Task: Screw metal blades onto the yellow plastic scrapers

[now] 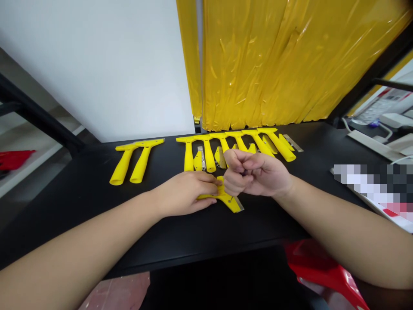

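My left hand (189, 192) is closed around the handle of a yellow scraper (228, 199), which lies on the black table with its head toward the right and a metal blade edge showing. Just above that head, my right hand (253, 173) is curled with its fingers bent inward. A small dark bit shows between those fingers, too small to name. Behind both hands stands a row of several yellow scraper handles (189, 155). Among them lie loose yellow head pieces with metal blades (200, 158), partly hidden by my right hand.
Two more yellow scrapers (142, 163) lie at the left of the black table (155, 245). A white panel (106, 64) and yellow plastic sheeting (274, 64) rise behind. Red objects (335, 271) are below the front edge, and shelves with goods flank the right.
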Demonstrator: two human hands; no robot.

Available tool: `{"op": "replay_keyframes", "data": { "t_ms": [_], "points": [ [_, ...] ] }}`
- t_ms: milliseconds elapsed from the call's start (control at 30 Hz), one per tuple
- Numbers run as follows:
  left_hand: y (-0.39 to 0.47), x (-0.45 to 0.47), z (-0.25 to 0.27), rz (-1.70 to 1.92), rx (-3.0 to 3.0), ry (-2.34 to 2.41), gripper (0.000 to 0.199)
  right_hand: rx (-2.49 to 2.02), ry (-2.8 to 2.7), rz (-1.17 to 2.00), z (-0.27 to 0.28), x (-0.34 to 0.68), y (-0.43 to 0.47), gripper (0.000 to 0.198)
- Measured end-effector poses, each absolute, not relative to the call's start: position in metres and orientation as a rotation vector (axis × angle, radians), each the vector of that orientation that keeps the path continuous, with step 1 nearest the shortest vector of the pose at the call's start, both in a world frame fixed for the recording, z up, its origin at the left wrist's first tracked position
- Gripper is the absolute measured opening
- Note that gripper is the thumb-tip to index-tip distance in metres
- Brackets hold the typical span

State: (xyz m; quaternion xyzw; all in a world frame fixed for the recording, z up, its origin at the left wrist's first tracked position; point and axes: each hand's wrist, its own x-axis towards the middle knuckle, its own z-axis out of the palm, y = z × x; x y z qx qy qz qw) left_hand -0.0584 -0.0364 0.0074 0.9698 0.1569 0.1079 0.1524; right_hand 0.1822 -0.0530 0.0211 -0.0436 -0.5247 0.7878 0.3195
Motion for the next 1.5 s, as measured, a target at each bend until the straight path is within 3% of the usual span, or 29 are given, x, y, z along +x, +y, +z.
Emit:
{"op": "replay_keyframes", "data": {
  "t_ms": [933,1267,1500],
  "points": [
    [-0.036,-0.059,0.005,0.326,2.812,0.447,0.014,-0.270,-1.353,2.025,0.022,0.184,-0.055,0.023],
    [-0.035,-0.059,0.008,0.327,2.763,0.430,0.012,-0.197,-1.802,1.444,0.023,0.197,-0.051,0.022],
    [-0.033,-0.060,0.005,0.326,2.760,0.424,0.016,-0.231,-1.766,1.502,0.024,0.201,-0.050,0.020]
  ]
}}
